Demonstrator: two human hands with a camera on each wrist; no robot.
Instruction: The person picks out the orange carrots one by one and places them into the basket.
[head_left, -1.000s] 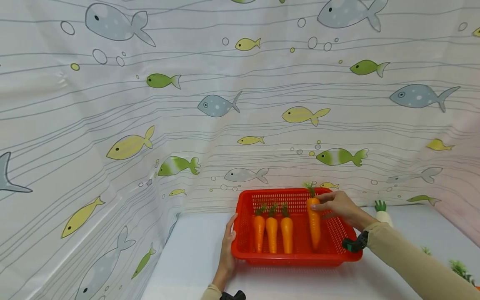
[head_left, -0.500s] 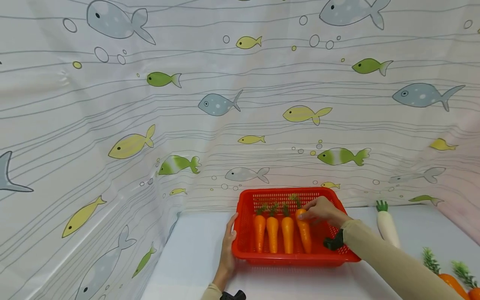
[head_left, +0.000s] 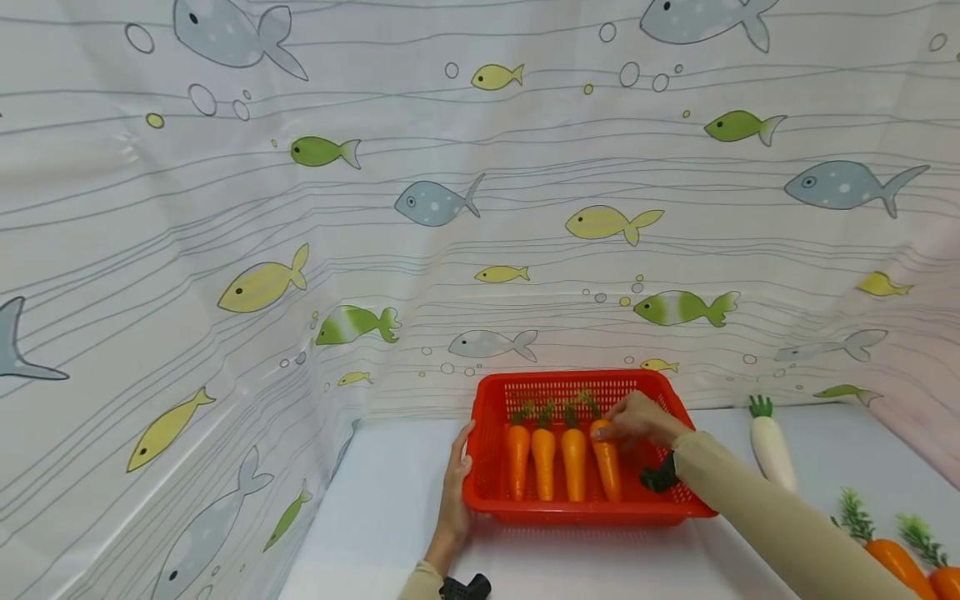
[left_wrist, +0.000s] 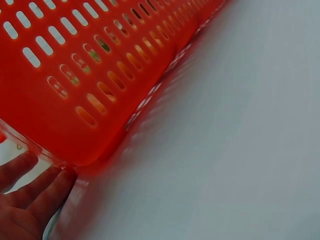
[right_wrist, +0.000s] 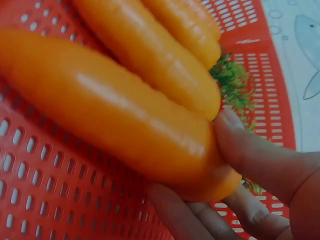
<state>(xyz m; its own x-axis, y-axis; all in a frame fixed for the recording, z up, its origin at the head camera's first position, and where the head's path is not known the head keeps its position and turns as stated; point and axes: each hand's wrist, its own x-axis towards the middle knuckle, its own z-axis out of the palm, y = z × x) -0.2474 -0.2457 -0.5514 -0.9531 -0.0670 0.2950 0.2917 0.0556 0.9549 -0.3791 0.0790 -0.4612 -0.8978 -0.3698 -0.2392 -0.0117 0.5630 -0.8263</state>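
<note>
In the head view, a red plastic basket (head_left: 570,512) holds a row of orange carrots with green tops. My right hand (head_left: 637,419) reaches inside and grips the rightmost carrot (head_left: 608,475) near its leafy end. The right wrist view shows the thumb (right_wrist: 235,130) on one side of this carrot (right_wrist: 115,115) and fingers curled under the other. It lies beside another carrot (right_wrist: 150,55). My left hand (head_left: 452,492) rests against the basket's left side, its fairly straight fingers (left_wrist: 52,192) touching the corner of the slotted wall (left_wrist: 60,120) in the left wrist view.
A white radish (head_left: 772,450) with a green top lies right of the basket on the white table (head_left: 375,500). More carrots (head_left: 896,562) with leafy tops lie at the lower right, beyond the right sleeve. A fish-patterned sheet (head_left: 487,250) hangs behind and at the left.
My right hand has moved left and lower with its carrot, bringing it from the right part of the basket to beside the other three. The left hand stays at the basket's side.
</note>
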